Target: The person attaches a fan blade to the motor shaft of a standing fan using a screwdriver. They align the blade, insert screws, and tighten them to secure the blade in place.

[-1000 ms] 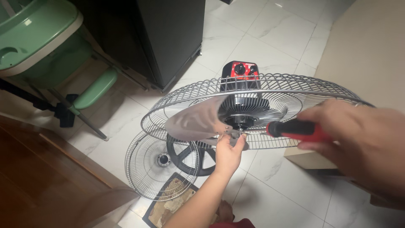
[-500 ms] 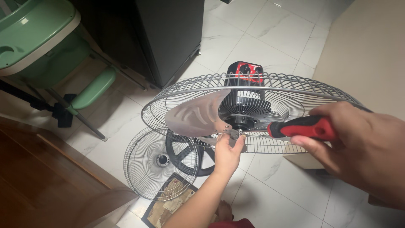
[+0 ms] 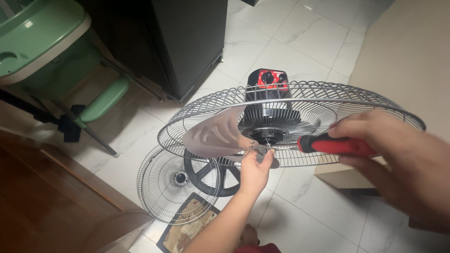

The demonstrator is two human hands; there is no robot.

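Left hand (image 3: 253,171) pinches the shiny metal fan blade (image 3: 215,136) at the hub inside the round wire fan guard (image 3: 290,124), right hand (image 3: 398,159) grips the red-handled screwdriver (image 3: 335,145), whose tip could slip off and jab those fingers.

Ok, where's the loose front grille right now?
In the head view the loose grille lies on the white tiled floor, lower left of the left hand, overlapping the black round base.
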